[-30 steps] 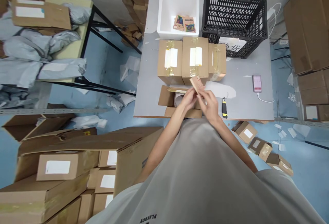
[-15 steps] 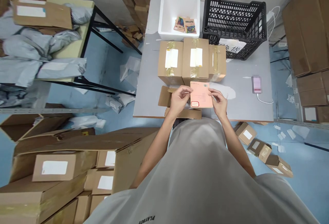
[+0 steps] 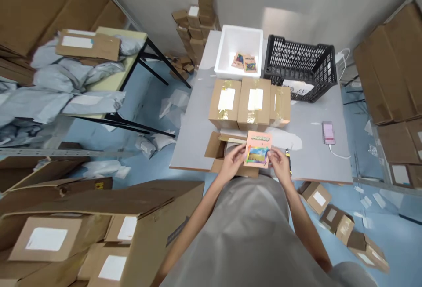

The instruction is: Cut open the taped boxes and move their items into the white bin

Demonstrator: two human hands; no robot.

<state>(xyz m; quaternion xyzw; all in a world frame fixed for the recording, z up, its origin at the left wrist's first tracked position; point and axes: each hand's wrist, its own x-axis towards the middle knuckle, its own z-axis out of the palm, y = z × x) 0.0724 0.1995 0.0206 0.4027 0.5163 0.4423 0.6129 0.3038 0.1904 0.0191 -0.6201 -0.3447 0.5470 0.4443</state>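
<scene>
A small orange-pink booklet (image 3: 258,150) with a colourful landscape picture faces up between my hands. My left hand (image 3: 234,160) pinches its left edge, and my right hand (image 3: 278,162) grips its right edge. Beneath it stands an open cardboard box (image 3: 216,145) at the table's front edge, its contents mostly hidden by the booklet and my left hand. A black and yellow cutter (image 3: 288,157) lies just right of my right hand, partly covered by it. Similar booklets (image 3: 244,63) lie in the white foam box (image 3: 222,52) at the back.
Three taped cartons (image 3: 254,102) stand in a row behind the booklet. A black plastic crate (image 3: 300,65) is at the back right of the grey table (image 3: 310,157), and a phone (image 3: 328,132) on a cable lies at the right. Large cartons (image 3: 171,216) flank me at the left.
The booklet has been turned over, from its back with a barcode to its picture side. My view has tilted up, and the cutter beside my right hand now shows.
</scene>
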